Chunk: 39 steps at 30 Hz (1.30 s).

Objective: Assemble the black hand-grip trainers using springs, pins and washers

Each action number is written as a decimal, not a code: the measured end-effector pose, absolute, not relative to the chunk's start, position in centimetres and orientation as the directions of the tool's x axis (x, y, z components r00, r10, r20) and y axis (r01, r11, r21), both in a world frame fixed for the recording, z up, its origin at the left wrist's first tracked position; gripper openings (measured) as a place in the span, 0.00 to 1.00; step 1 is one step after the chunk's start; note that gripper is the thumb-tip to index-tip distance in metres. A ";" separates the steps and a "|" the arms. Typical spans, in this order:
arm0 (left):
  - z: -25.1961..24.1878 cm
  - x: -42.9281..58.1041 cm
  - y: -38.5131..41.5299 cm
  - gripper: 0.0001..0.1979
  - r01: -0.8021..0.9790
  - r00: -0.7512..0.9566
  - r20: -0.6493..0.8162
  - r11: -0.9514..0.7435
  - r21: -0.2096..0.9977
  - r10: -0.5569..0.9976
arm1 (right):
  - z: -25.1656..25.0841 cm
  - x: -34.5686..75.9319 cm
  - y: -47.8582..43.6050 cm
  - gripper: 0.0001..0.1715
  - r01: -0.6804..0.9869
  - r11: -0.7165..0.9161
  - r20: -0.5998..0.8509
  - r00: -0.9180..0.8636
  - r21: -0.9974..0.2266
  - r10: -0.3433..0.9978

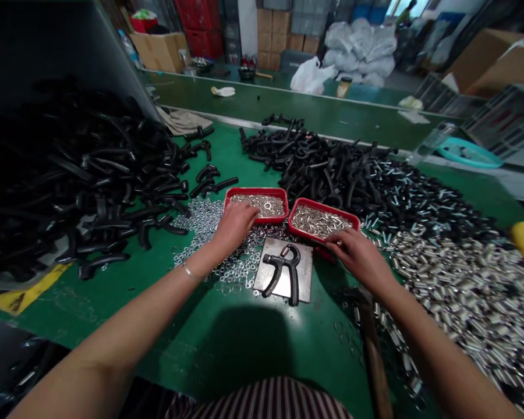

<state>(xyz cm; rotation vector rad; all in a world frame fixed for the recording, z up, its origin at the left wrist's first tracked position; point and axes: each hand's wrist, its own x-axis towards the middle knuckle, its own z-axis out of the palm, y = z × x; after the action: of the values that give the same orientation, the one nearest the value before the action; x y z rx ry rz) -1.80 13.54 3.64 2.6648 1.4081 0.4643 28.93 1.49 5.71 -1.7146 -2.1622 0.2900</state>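
My left hand (234, 227) reaches over the near left corner of a red tray (287, 216) of small metal pieces, its fingers drawn together at the contents. My right hand (358, 251) is at the near right edge of a second red tray (357, 224), which holds small metal pins (317, 221). Its thumb and fingers are pinched; whatever lies between them is too small to name. Between the hands, a black two-handled hand grip (283, 270) with a metal spring piece at its top lies on a square steel plate (304, 279).
Loose nuts and washers (205, 224) spread left of the plate. Black handles (135, 174) spill from a bin at left; more black parts (305, 157) are heaped behind the trays. Metal sleeves (454, 285) cover the right side. A hammer (373, 355) lies near my right forearm.
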 end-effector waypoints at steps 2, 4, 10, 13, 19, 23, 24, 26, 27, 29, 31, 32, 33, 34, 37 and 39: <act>4.3 -2.2 16.9 0.13 0.868 0.477 0.139 -0.490 0.075 0.868 | 6.2 27.2 5.0 0.11 0.870 0.347 0.234 -0.278 -0.349 0.932; 4.4 -2.4 19.1 0.12 0.890 0.456 0.029 -0.455 -0.033 0.889 | 6.1 24.9 8.9 0.10 0.844 0.468 0.275 -0.400 -0.262 0.875; 3.6 -2.1 19.6 0.15 0.895 0.441 0.028 -0.437 -0.093 0.897 | 4.0 19.2 17.7 0.10 0.814 0.563 0.152 -0.544 -0.145 0.825; 3.1 -2.0 19.6 0.15 0.901 0.428 0.017 -0.425 -0.082 0.904 | 2.9 18.7 18.9 0.07 0.821 0.547 0.128 -0.533 -0.163 0.837; 2.7 -1.9 19.9 0.15 0.917 0.400 0.052 -0.400 -0.011 0.915 | 1.8 18.9 18.7 0.07 0.840 0.503 0.165 -0.477 -0.204 0.863; 3.1 -1.7 19.5 0.15 0.905 0.424 0.047 -0.423 -0.041 0.904 | 1.9 18.6 18.3 0.08 0.842 0.439 0.254 -0.371 -0.313 0.893; 3.2 -1.7 19.4 0.15 0.906 0.421 0.038 -0.420 -0.047 0.906 | 2.1 18.6 18.0 0.09 0.843 0.429 0.270 -0.352 -0.325 0.896; 3.3 -1.7 19.2 0.14 0.913 0.407 0.042 -0.405 -0.049 0.912 | 2.8 19.1 16.9 0.11 0.826 0.399 0.314 -0.286 -0.399 0.905; 3.3 -1.8 19.1 0.14 0.916 0.402 0.058 -0.400 -0.045 0.914 | 3.1 19.6 16.0 0.11 0.787 0.375 0.337 -0.226 -0.490 0.914; 3.2 -2.1 19.0 0.14 0.916 0.402 0.091 -0.401 -0.025 0.911 | 3.6 20.8 13.3 0.11 0.615 0.297 0.332 -0.060 -0.731 0.941; 3.0 -2.5 19.0 0.12 0.908 0.414 0.126 -0.419 0.014 0.901 | 3.7 22.5 9.6 0.14 0.374 0.176 0.220 0.078 -0.911 0.972; 3.0 -2.8 19.0 0.11 0.902 0.419 0.144 -0.429 0.043 0.897 | 3.7 23.3 7.6 0.15 0.287 0.109 0.148 0.118 -0.952 0.982; 2.9 -3.0 18.9 0.11 0.896 0.418 0.171 -0.436 0.082 0.892 | 3.6 24.0 5.6 0.16 0.224 0.039 0.071 0.141 -0.974 0.987; 2.9 -3.2 18.7 0.10 0.888 0.410 0.210 -0.441 0.132 0.888 | 3.5 24.7 3.7 0.16 0.182 -0.014 0.018 0.169 -0.983 0.985; 2.9 -3.3 17.1 0.10 0.819 0.349 0.359 -0.468 0.332 0.866 | 3.3 25.8 -0.8 0.16 0.112 -0.083 -0.058 0.208 -0.990 0.976; 3.0 -3.0 14.8 0.09 0.729 0.320 0.424 -0.506 0.461 0.847 | 3.2 25.7 -2.3 0.15 0.047 -0.102 -0.090 0.215 -0.994 0.972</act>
<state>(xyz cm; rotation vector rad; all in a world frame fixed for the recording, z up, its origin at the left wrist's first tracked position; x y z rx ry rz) -2.98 14.81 2.96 2.3962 1.4490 0.9466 25.73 -2.31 3.18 -1.4165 -1.0427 1.0890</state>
